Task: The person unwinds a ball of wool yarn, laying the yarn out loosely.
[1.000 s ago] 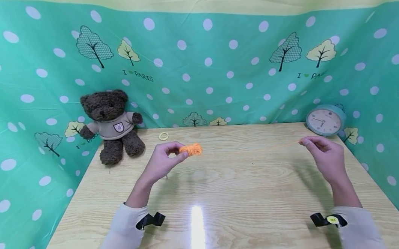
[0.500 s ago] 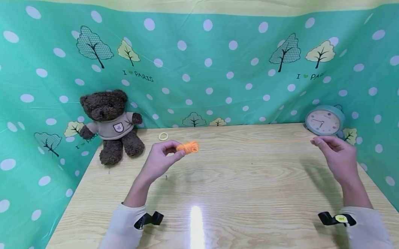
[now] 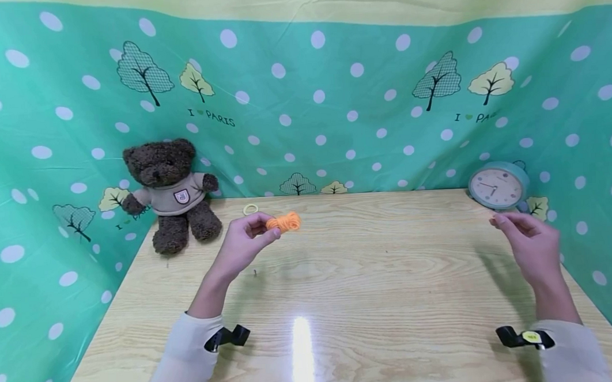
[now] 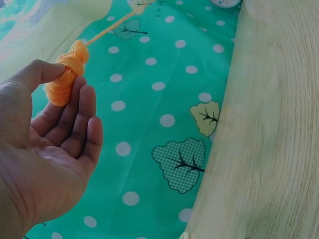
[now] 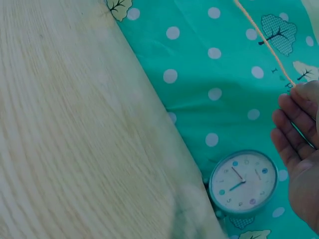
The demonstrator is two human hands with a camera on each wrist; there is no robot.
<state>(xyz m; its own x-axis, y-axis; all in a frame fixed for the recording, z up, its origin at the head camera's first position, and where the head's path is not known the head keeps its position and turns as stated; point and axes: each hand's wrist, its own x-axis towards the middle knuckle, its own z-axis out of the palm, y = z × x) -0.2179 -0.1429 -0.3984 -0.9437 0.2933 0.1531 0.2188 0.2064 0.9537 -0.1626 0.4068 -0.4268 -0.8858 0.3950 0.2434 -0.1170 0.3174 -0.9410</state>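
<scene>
A small bundle of orange yarn (image 3: 286,222) is pinched between the thumb and fingers of my left hand (image 3: 242,243), raised over the table. In the left wrist view the bundle (image 4: 67,74) shows its wound loops, and one strand (image 4: 112,29) runs from its top toward the upper right. My right hand (image 3: 534,245) is far to the right, in front of the clock, thumb and forefinger together. The right wrist view shows that hand (image 5: 301,129) pinching the strand of yarn (image 5: 269,47), which stretches off to the upper left.
A brown teddy bear (image 3: 171,192) in a grey top sits at the back left. Near the table's back edge lies a pale yellow ring (image 3: 251,209). A teal alarm clock (image 3: 498,185) stands at the back right. Green dotted cloth (image 3: 353,96) surrounds the wooden table (image 3: 374,303).
My right hand has moved to the right, away from the left, drawing the strand out longer. My left hand has shifted slightly left and up with the yarn bundle.
</scene>
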